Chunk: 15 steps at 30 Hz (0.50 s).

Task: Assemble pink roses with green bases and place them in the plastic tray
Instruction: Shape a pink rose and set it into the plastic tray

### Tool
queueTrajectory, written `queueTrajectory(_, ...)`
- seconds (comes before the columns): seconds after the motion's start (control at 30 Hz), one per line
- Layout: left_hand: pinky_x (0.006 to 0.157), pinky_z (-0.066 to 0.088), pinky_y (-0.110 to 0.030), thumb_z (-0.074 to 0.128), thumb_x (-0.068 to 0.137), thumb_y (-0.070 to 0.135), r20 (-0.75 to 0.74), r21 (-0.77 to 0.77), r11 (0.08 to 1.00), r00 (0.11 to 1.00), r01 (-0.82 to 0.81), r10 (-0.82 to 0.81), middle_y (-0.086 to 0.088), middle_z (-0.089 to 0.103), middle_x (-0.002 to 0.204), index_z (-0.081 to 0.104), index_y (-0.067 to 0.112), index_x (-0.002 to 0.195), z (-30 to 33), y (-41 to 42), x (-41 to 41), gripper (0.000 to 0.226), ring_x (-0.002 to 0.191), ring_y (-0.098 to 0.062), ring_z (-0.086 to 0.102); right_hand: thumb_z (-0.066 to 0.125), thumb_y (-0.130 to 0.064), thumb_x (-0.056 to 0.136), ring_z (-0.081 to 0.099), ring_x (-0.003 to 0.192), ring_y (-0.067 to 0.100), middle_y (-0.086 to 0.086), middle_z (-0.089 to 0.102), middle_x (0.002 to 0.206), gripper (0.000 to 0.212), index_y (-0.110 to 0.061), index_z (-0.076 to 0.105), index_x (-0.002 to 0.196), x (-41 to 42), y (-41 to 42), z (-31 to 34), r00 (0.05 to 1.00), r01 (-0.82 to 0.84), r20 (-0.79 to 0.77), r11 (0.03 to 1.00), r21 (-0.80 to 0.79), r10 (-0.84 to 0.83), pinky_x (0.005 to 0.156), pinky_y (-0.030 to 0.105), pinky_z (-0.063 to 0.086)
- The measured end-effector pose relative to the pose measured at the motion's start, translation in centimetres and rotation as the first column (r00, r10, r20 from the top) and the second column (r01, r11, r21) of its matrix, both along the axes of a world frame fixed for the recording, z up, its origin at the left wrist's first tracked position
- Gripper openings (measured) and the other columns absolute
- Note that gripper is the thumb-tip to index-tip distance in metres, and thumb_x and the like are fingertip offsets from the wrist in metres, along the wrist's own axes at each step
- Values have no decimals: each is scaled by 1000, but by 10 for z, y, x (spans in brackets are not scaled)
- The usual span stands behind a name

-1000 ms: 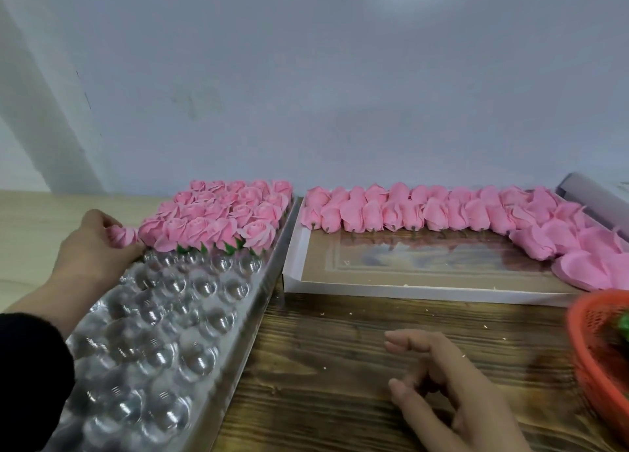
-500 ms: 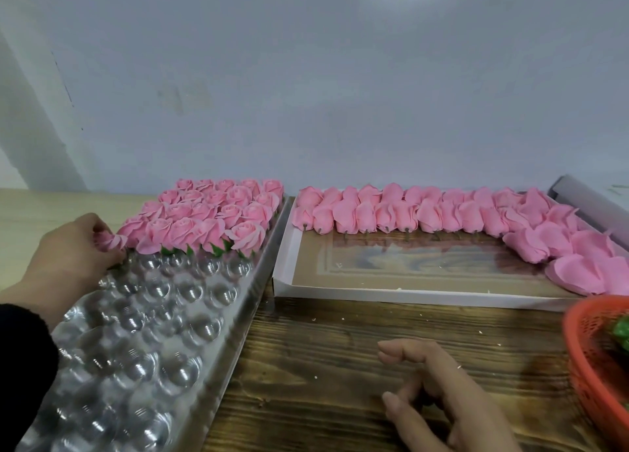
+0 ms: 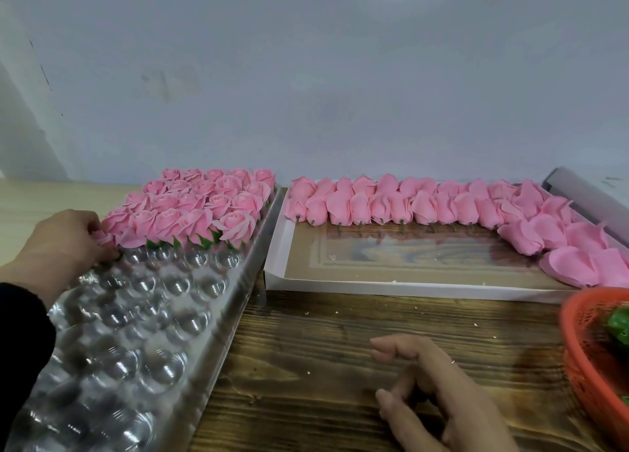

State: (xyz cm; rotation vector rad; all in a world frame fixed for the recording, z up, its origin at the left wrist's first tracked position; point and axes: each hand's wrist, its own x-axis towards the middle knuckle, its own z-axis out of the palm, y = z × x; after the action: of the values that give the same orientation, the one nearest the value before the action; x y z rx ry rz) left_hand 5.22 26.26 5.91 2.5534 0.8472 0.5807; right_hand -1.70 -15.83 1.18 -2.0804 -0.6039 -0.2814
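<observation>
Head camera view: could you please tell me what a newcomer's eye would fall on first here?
First, the block of finished pink roses with green bases filling the far end of the clear plastic tray on the left, where the left hand holds one more rose at the tray's left edge. Next, the row of unassembled pink buds along the back of the shallow white box. The right hand rests loosely curled on the wooden table.
</observation>
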Motion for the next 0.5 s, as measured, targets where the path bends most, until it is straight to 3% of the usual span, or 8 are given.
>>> queueTrajectory(0.17, 71, 46, -48, 77, 63, -9, 30, 11, 1000, 999, -14, 14, -28, 60, 70, 53, -4, 62, -5, -4, -5, 25, 74, -45, 58, 64, -24, 68, 61, 59, 4, -17, 66, 90, 39, -47, 56, 98, 1, 0, 1, 999, -44, 2, 999, -6, 44, 60, 4, 43)
queueTrajectory(0.3, 75, 47, -45, 75, 72, 3, 25, 32, 999, 1000, -20, 20, -29, 64, 82, 61, -7, 81, -9, -6, -11, 19, 83, -43, 57, 62, -25, 71, 62, 63, 5, -19, 64, 96, 38, -49, 54, 100, 2, 0, 3, 996, -85, -31, 996, 10, 85, 61, 4, 42)
queueTrajectory(0.43, 91, 44, -50, 71, 78, 10, 4, 1, 997, 997, -80, 80, -29, 63, 104, 51, -4, 119, -7, -11, -16, 47, 105, -44, 52, 60, -26, 72, 62, 64, 7, -19, 62, 99, 38, -46, 53, 103, 2, -1, 4, 994, -98, -54, 995, 32, 100, 60, 5, 41)
queueTrajectory(0.5, 89, 46, -54, 70, 79, 17, 29, -9, 995, 994, -104, 105, -34, 55, 114, 42, 2, 126, 6, -23, -19, 57, 94, -43, 56, 58, -27, 73, 62, 67, 8, -20, 61, 101, 38, -47, 51, 104, 2, -1, 5, 991, -113, -73, 993, 40, 115, 61, 5, 41)
